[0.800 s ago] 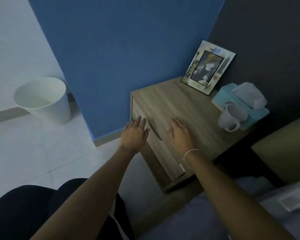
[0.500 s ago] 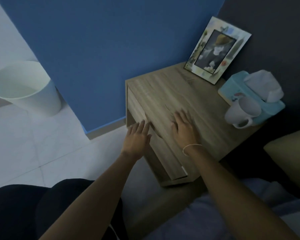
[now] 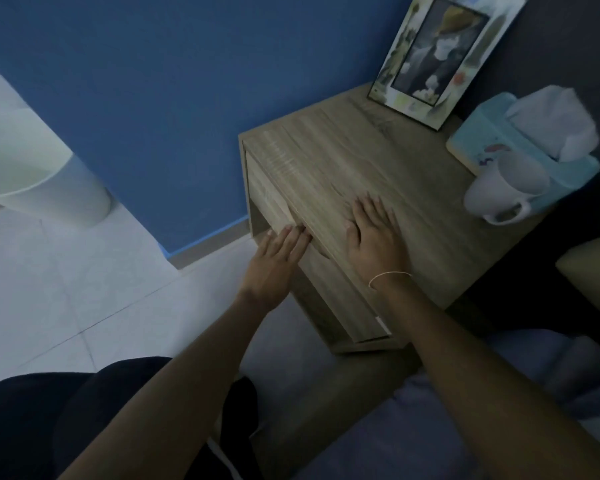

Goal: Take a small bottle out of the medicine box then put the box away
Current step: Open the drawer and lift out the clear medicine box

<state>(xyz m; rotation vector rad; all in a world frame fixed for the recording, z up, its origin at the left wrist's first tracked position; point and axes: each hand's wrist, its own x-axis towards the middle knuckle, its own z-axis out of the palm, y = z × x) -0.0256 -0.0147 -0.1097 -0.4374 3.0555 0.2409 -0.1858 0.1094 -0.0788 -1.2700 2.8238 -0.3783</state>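
left hand (image 3: 272,263) at drawer front (image 3: 329,285) | right hand (image 3: 374,237) flat on nightstand (image 3: 378,161)

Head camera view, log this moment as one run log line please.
left hand: fingers at closed drawer front | right hand: flat on wooden bedside cabinet | medicine box, bottle: not visible

Photo frame (image 3: 440,57), tissue box (image 3: 482,147), mug (image 3: 503,188) (on its side), white bin (image 3: 42,188)
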